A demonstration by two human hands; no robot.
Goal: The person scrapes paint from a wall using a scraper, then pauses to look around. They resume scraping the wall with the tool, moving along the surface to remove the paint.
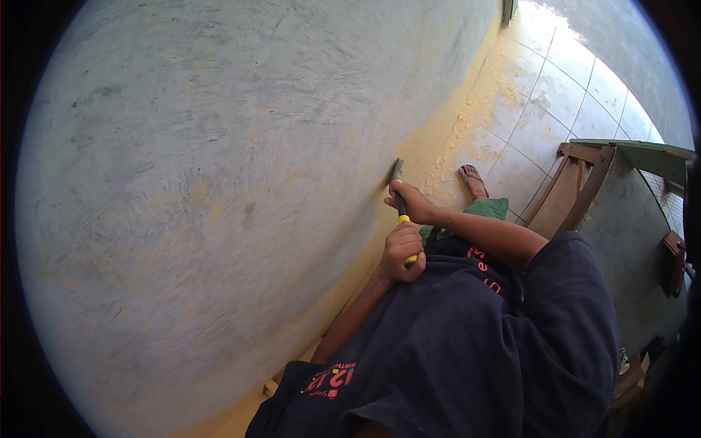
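A scraper (402, 208) with a black and yellow handle slants up in front of the wall. Its narrow metal blade (398, 169) is at the wall surface; contact cannot be made out for certain. My right hand (412, 202) is closed around the handle's upper part, close to the blade. Lower down, the fingers of my left hand (404, 252) wrap the handle near its yellow end. The wall (219, 131) is greyish and scuffed, with yellow patches and a yellow strip along its foot.
Pale yellow flakes (456, 139) lie along the wall base on the white tiled floor (540, 95). My sandalled foot (473, 179) stands near them. Wooden furniture (584, 175) with a green top is at right.
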